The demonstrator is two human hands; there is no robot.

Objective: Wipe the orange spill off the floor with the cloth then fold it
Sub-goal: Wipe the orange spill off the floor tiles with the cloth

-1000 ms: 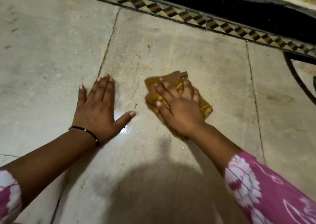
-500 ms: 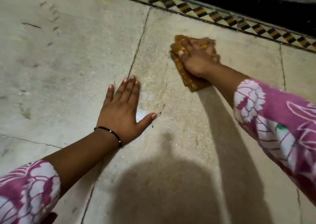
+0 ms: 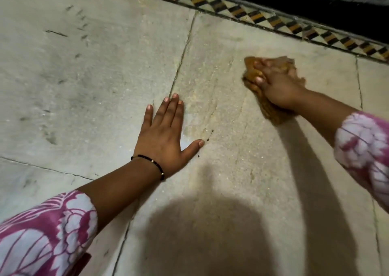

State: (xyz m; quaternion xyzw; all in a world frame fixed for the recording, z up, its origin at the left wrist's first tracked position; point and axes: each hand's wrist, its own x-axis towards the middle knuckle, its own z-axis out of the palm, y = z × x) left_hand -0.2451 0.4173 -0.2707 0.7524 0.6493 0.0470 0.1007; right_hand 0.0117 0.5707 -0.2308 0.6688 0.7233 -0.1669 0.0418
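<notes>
Your left hand (image 3: 163, 138) lies flat on the stone floor (image 3: 84, 69), fingers straight and close together, thumb spread out to the side; a black beaded bracelet (image 3: 150, 163) circles its wrist. Your right hand (image 3: 277, 86) reaches further out and presses down on a bunched orange-brown cloth (image 3: 267, 107), fingers lying over the top of it; the hand and cloth are blurred. The cloth sits on the slab near the checkered tile border (image 3: 259, 17). A few small dark specks (image 3: 209, 135) lie just beside your left thumb. Pink floral sleeves (image 3: 42, 235) cover both forearms; a shadow (image 3: 210, 238) falls across the near floor.
</notes>
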